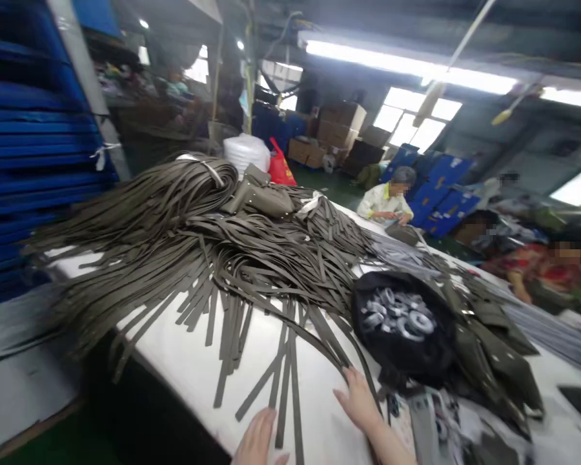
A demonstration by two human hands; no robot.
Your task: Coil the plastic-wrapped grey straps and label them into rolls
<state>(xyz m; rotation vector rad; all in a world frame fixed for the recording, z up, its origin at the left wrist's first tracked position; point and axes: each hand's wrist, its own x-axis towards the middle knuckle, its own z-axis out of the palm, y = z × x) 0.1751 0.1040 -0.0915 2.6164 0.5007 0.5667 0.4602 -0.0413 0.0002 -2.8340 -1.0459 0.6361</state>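
Observation:
My left hand [257, 440] is at the table's near edge, fingers stretched out and thumb apart. It is beside the loose ends of several dark olive straps [281, 407] lying on the white table [184, 368]. Further right, my right hand [359, 402] is over the table with its thumb held away from the fingers. Its fingertips meet a long curved strap [319, 345]; I see no closed grip on it. A large heap of the same straps [275, 248] spreads behind both hands, with a tied bundle [174, 187] at the left.
A black bag [401, 361] of white and metallic rings [399, 313] is right of the straps. Olive fabric pieces [494, 336] and a phone-like object [399, 413] lie nearby. A co-worker [387, 197] sits across the table, another person [552, 271] at right. Blue stacks [39, 129] stand left.

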